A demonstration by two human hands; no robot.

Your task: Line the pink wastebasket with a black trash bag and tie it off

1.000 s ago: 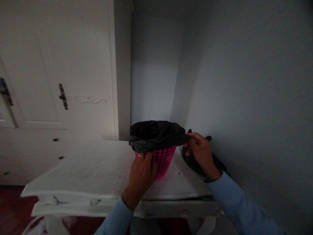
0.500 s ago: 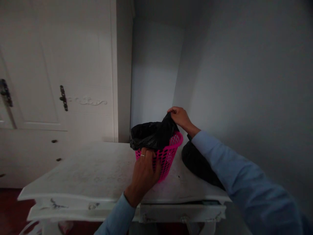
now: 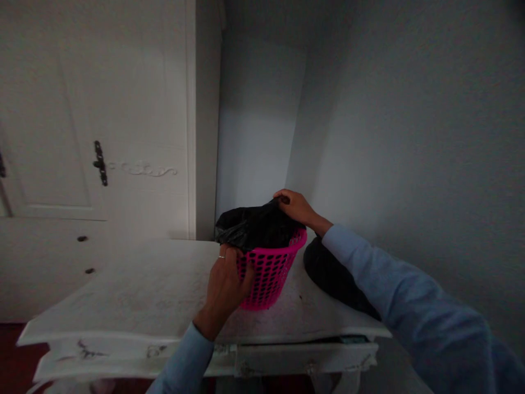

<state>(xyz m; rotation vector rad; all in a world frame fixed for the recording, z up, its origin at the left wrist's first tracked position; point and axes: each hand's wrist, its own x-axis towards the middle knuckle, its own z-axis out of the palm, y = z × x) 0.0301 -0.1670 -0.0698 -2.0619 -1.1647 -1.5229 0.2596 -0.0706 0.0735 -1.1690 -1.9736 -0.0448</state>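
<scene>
A pink lattice plastic basket [image 3: 268, 279] stands on the white table, tilted slightly. A black plastic bag [image 3: 262, 224] lies bunched over its mouth, draped past the rim at the left. My right hand [image 3: 297, 209] pinches the bag's upper edge at the back right of the basket, raising it into a peak. My left hand [image 3: 223, 282], with a ring on one finger, is curled at the front left rim, closed on the bag's edge there. Its thumb lies along the basket's outer wall; its fingertips are partly hidden.
Beside my right forearm a dark soft item [image 3: 334, 279] rests on the white table [image 3: 156, 284], against the wall. A drawer [image 3: 303, 358] sits under the tabletop's front edge. At the left stands a white wardrobe [image 3: 147, 109] with dark handles.
My left hand has slid left along the rim, and more of the basket's front rim shows. My right hand has moved slightly left and down with the bag's edge, which stretches flatter across the mouth.
</scene>
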